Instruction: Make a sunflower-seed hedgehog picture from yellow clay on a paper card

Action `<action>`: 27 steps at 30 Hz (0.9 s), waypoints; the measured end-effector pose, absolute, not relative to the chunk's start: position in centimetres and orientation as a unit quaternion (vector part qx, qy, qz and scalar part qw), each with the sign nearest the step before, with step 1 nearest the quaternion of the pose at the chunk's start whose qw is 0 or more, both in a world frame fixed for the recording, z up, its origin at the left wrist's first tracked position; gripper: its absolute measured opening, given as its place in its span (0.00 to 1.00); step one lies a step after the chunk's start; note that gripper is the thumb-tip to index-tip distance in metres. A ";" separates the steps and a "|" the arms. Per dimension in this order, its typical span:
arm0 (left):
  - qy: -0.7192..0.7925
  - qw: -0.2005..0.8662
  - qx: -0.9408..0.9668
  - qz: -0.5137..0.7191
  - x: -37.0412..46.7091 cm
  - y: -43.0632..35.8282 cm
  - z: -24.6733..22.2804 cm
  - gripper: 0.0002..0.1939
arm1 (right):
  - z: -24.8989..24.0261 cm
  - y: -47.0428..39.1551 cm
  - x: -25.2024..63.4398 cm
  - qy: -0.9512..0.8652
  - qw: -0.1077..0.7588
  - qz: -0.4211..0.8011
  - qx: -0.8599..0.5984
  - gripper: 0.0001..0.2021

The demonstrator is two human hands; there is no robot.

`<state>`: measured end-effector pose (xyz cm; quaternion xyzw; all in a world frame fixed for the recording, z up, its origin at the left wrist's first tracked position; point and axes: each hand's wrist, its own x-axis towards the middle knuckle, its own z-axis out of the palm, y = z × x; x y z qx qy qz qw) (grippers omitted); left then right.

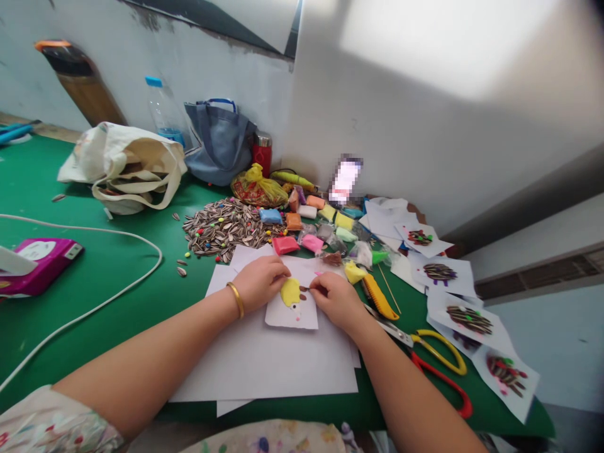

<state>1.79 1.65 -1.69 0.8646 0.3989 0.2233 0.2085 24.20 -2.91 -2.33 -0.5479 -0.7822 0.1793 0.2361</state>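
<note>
A small white card (283,318) lies on larger white sheets (264,371). On it is a yellow clay animal shape (289,292) with a white face, a dark eye, a pink nose and brown bits at its right side. My left hand (261,280), with a gold bangle at the wrist, has its fingers closed at the card's upper left, by the yellow clay; whether they grip anything is hidden. My right hand (336,298) pinches at the card's right edge, its fingertips on a small dark bit beside the brown pieces.
Sunflower seeds (226,226) and coloured clay packets (285,244) lie beyond the sheets. Scissors (438,352) and a yellow cutter (379,297) are near my right forearm. Decorated cards (472,319) line the right edge. Bags (219,141), a bottle (163,113) and a white cable (117,231) are left.
</note>
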 end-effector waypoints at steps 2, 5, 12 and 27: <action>0.398 0.209 0.864 0.225 1.8 1.7 -1.7 0.09 | -2.5 -2.9 24.2 -0.787 0.234 0.168 -0.546 0.05; 0.398 0.207 0.865 0.224 1.7 1.7 -1.7 0.09 | -2.6 -2.8 24.1 -0.792 0.230 0.154 -0.545 0.05; 0.400 0.202 0.868 0.213 1.8 1.6 -1.5 0.09 | -2.3 -2.9 24.3 -0.777 0.240 0.185 -0.551 0.05; 0.401 0.196 0.874 0.193 1.8 1.6 -1.6 0.10 | -0.9 -3.8 24.4 -0.780 0.198 0.256 -0.536 0.05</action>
